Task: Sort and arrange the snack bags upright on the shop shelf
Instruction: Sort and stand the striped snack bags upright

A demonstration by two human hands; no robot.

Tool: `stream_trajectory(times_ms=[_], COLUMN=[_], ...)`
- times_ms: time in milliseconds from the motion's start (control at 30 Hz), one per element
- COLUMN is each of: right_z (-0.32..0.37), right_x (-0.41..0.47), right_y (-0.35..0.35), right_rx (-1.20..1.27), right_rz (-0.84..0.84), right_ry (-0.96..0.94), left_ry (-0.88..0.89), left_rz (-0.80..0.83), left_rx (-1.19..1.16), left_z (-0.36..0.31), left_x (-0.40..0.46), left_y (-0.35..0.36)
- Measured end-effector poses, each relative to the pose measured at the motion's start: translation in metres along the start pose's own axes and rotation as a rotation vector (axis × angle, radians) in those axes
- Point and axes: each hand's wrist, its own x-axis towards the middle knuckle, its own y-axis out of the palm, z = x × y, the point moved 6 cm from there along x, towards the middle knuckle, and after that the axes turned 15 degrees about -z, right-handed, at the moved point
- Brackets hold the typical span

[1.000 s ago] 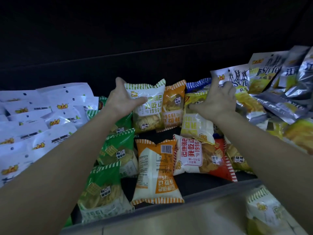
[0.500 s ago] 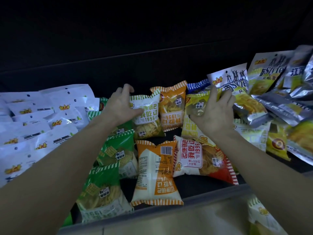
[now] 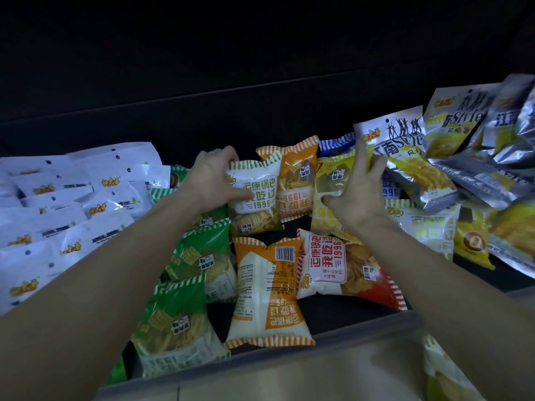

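Note:
My left hand [image 3: 210, 180] grips the left edge of a white-and-green snack bag [image 3: 256, 198] standing at the back of the dark shelf. My right hand [image 3: 357, 195] has its fingers curled over the top of a yellow snack bag [image 3: 328, 183]. Between the two stands an orange striped bag [image 3: 296, 180], upside down. In front lie an orange-and-white bag [image 3: 267, 293] back side up, a red-and-white bag [image 3: 344, 264] on its side, and green bags [image 3: 199, 256] in a column under my left forearm.
White flat packets [image 3: 58, 209] are stacked at the left of the shelf. Silver and yellow fries bags [image 3: 451, 157] lean in a loose pile at the right. A grey shelf lip [image 3: 289, 363] runs along the front, with another bag [image 3: 443, 371] below it.
My left hand shifted from the top of the white-and-green bag to its left edge. My right hand moved down and left onto the yellow bag. The view drifted slightly.

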Motion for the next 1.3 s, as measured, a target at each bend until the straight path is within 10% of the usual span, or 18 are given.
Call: stream_trajectory(times_ms=[500, 1300], right_z=[-0.013, 0.009], right_x=[0.015, 0.031], right_y=[-0.043, -0.082], right_rx=[0.726, 1.086], right_rz=[0.054, 0.199], right_ry=[0.426, 0.372], left_ry=[0.02, -0.051], left_rz=[-0.021, -0.099], left_rx=[-0.214, -0.612], left_z=[-0.02, -0.057], left_x=[-0.003, 0.005], left_y=[-0.01, -0.049])
